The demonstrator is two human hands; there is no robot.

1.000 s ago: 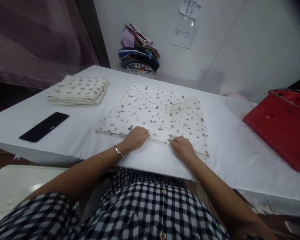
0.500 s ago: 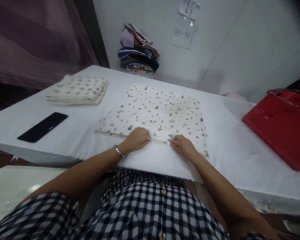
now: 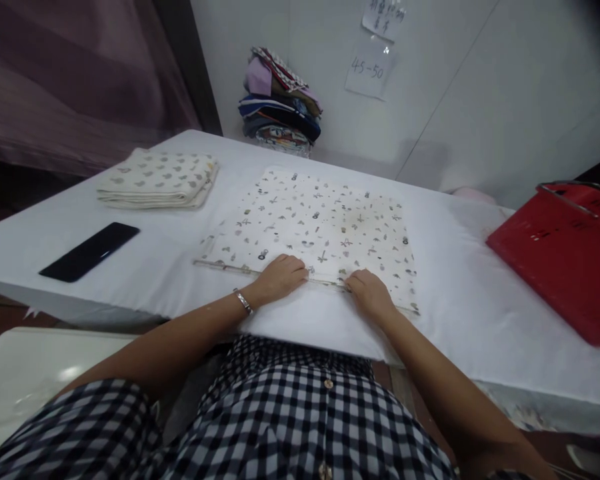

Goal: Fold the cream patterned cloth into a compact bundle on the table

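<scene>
A white cloth (image 3: 300, 220) with small grey and brown printed figures lies flat on the table in folded layers. At its near edge, my left hand (image 3: 280, 279), with a metal bracelet at the wrist, grips the layers with fingers curled together. To the right, my right hand (image 3: 371, 293) pinches the same edge, its fingertips partly hidden from view. A short stretch of the hem shows between the two hands. Beyond the cloth's left side sits a folded cream cloth (image 3: 157, 179) with a grey leaf-like print.
A black phone (image 3: 90, 252) lies on the white-covered table (image 3: 455, 293) at the left. On the right stands a red plastic basket (image 3: 555, 260) with a metal handle. Behind the table a stack of folded fabrics (image 3: 283, 100) rests near the wall, where paper notes (image 3: 370, 69) hang.
My left hand has slid slightly right along the cloth's near edge. My right hand has barely moved, and the cloth lies as before. The whole view has shifted a little.
</scene>
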